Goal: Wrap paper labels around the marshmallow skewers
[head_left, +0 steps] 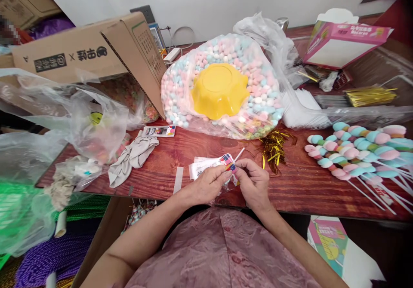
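My left hand [213, 181] is closed, pinching a small, colourful printed plastic packet [227, 160] near the table's front edge. Against it my right hand [254, 182] is closed too, its thumb and finger at the packet's right side. A thin white stick [239, 154] pokes up between the two hands; which fingers grip it is hard to see. Behind my left hand lie more printed packets [198, 167]. A pile of gold twist ties [275, 148] sits beyond my right hand.
A clear bag of pastel marshmallows [179, 81] carries an upturned yellow bowl [221, 91]. Marshmallow skewers [358, 152] lie at the right. A cardboard box [84, 56], plastic bags and a grey cloth [134, 159] crowd the left. A pink carton [345, 45] stands at the back right.
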A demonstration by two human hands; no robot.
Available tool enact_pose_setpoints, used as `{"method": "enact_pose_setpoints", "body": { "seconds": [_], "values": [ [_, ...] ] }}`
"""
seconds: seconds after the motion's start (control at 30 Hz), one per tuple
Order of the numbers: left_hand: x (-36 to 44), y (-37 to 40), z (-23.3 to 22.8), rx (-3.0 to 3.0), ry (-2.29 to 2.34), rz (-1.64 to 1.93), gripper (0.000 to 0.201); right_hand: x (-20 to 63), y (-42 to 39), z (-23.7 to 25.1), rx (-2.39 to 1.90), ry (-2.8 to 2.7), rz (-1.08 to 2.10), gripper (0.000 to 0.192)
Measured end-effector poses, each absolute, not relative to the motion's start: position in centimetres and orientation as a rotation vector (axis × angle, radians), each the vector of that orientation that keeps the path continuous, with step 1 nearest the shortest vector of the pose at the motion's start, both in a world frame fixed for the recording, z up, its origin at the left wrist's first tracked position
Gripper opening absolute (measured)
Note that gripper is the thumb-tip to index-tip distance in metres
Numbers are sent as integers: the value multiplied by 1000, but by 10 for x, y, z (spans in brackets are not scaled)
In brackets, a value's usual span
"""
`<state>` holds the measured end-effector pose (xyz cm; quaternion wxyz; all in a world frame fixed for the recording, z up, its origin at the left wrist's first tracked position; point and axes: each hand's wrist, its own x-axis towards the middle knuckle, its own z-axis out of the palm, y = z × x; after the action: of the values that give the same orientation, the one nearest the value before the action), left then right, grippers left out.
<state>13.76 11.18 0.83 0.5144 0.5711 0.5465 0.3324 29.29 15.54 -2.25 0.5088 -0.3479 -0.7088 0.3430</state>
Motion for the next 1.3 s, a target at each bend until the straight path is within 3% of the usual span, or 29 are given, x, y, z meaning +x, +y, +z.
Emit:
{"method": "enact_pose_setpoints", "body": {
  "seconds": [0.2, 0.37, 0.5, 0.6, 0.7, 0.77, 0.83, 0.9, 1.07, 1.13, 1.3],
  "values": [
    [130, 107, 2, 931, 953, 640, 47, 326, 167, -12, -296, -2311, 107, 29],
    [121, 106, 2, 820, 603, 304, 43, 339, 156, 2, -58, -2462, 154, 27],
    [125, 104, 17, 1416, 776, 159, 29, 337, 143, 4, -241, -2533, 164, 27],
    [136, 94, 25, 2100, 1260, 79, 18, 333, 142, -5, -533, -2531, 400, 28],
    [143, 83, 19, 2541, 1502, 128, 18, 331, 152, -11, -814, -2498, 1018, 31],
    [143, 77, 12, 2665, 1535, 270, 19, 331, 164, -8, -919, -2441, 1453, 35],
    [142, 71, 8, 2583, 1603, 433, 22, 335, 179, 0, -909, -2429, 1557, 36],
    [142, 66, 9, 2331, 1614, 524, 30, 339, 198, 9, -896, -2502, 1237, 33],
    [144, 74, 6, 1973, 1545, 430, 32, 328, 236, 4, -1309, -2753, 16, 27],
    [142, 88, -1, 1974, 1663, 364, 30, 315, 240, -8, -1325, -2851, -143, 24],
    [130, 117, -15, 1941, 1797, 322, 30, 303, 240, -21, -1317, -2826, -135, 22]
  ]
}}
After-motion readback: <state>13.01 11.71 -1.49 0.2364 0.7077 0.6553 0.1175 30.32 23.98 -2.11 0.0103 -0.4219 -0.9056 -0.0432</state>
